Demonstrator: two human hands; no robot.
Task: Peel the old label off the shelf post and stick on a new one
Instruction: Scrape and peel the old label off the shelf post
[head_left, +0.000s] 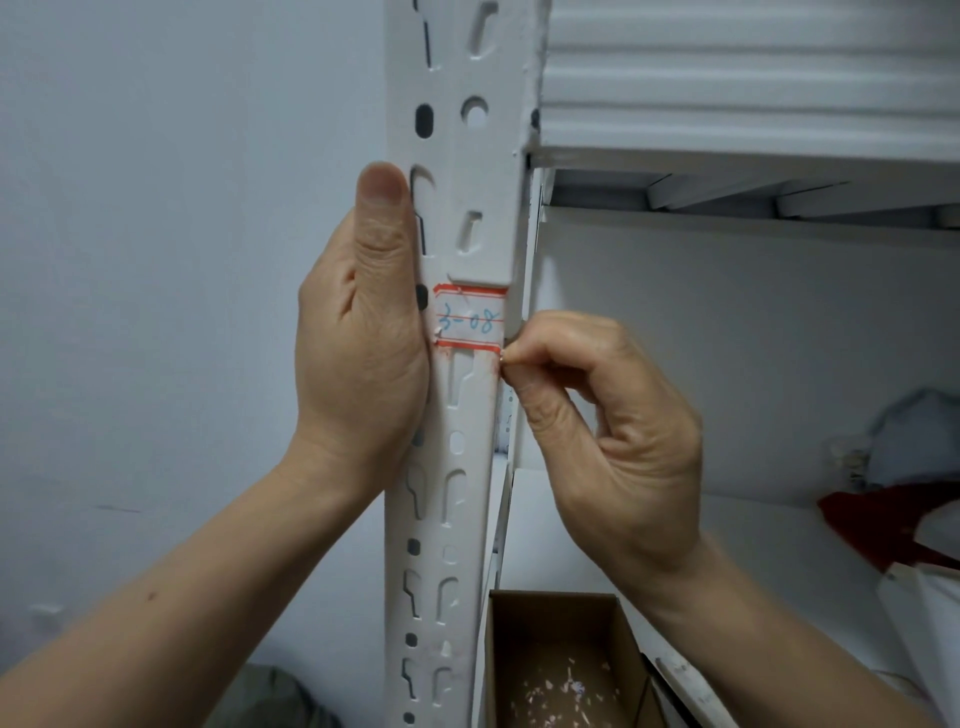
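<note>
A white perforated shelf post (457, 467) runs up the middle of the view. Stuck across it is a red-bordered white label (470, 317) with "3-08" written in blue. My left hand (358, 332) grips the post's left edge beside the label, thumb pointing up along the post. My right hand (597, 421) has curled fingers, and its thumb and forefinger pinch at the label's lower right corner on the post's right edge. Pink residue marks the post just under the label.
An open cardboard box (561, 660) with several paper scraps inside sits below on the lower shelf (753, 545). A white shelf board (727, 161) with stacked white foam sheets is at upper right. Red and white items (893, 519) lie at the right edge. A pale wall is on the left.
</note>
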